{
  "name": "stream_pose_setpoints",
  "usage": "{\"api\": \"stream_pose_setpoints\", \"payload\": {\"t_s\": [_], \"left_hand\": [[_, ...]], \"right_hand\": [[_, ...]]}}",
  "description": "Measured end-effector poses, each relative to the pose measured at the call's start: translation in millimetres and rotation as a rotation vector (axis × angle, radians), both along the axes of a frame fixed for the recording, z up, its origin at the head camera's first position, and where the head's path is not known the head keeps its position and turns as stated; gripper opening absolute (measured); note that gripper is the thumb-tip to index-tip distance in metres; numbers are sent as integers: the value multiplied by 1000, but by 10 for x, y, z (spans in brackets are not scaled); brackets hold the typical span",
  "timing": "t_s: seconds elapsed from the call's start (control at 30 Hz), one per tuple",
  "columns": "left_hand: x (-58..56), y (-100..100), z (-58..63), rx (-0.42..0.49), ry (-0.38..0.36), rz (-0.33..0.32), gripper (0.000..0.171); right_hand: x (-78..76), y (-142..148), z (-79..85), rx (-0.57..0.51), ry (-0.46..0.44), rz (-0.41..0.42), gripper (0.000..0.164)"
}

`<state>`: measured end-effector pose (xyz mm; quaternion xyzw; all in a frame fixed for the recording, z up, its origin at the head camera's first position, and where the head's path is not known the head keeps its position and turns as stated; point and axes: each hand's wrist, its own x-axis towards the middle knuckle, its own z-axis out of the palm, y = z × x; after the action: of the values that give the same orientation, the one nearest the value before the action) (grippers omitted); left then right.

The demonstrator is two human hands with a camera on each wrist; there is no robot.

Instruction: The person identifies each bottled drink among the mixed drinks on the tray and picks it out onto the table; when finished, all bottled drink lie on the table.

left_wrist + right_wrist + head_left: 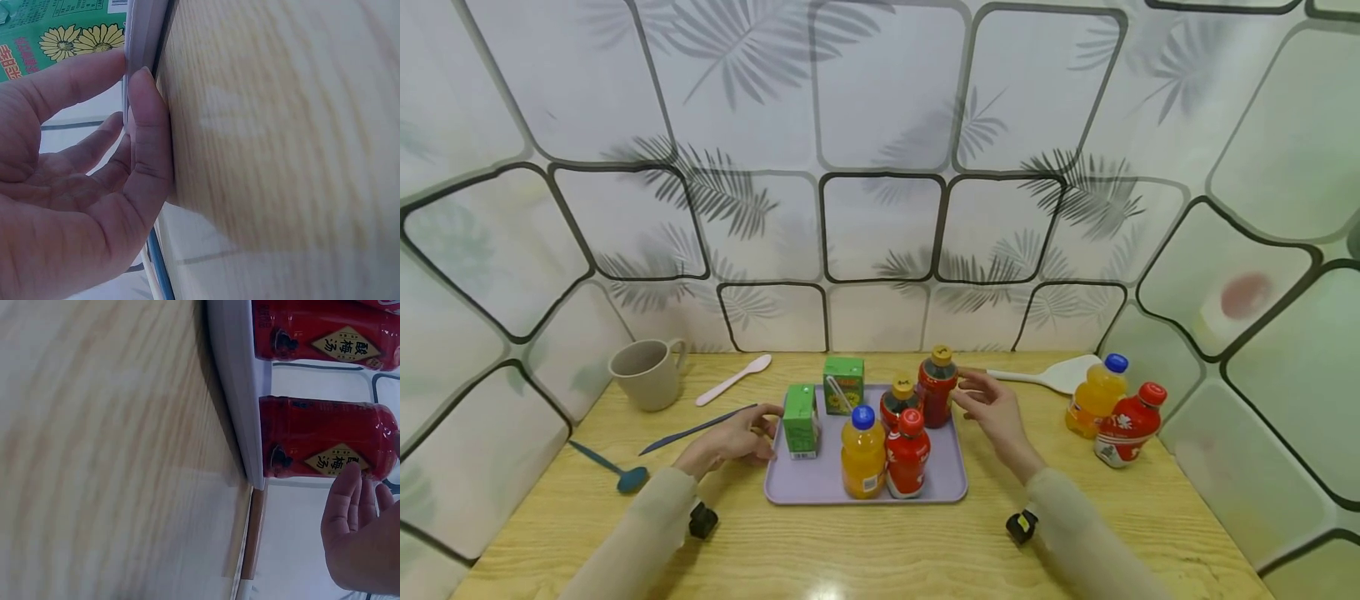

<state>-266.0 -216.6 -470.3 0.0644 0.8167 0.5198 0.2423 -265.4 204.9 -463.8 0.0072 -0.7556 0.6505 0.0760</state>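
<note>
A lilac tray (940,475) carries several drinks. At its left rim, my left hand (737,437) pinches the edge, with the thumb on one side and a finger (147,125) on the other in the left wrist view. Just inside that rim stands a green drink carton (801,421), with another green carton (844,383) behind it. My right hand (992,408) is at the back right, its fingertips right at a dark red plum-drink bottle (319,437) that stands upright on the tray. An orange juice bottle (862,458), a red bottle (908,458) and a second plum-drink bottle (891,406) stand nearby.
To the right stand another orange juice bottle (1097,396) and red bottle (1127,429), near a white spatula (1067,372). On the left are a grey mug (646,379), a pink spoon (733,379), a dark blue utensil (696,429) and a teal ladle (628,477). Patterned curtain encloses the table.
</note>
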Motion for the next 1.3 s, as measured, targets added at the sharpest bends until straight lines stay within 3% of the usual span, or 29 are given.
{"api": "stream_pose_setpoints", "payload": {"t_s": [0.4,0.77,1.0,1.3], "left_hand": [[-7,-8,-9,10,13,-4,74],[-3,-9,-10,5,17,-11,75],[2,-8,-5,4,19,-8,75],[11,-4,5,17,12,-7,75]], "right_hand": [[-137,-137,5,70,26,-3,62],[-214,-206,-5,49,51,55,69],[-213,-251,20,90,63,4,72],[-173,-234,20,60,67,-52,73]]}}
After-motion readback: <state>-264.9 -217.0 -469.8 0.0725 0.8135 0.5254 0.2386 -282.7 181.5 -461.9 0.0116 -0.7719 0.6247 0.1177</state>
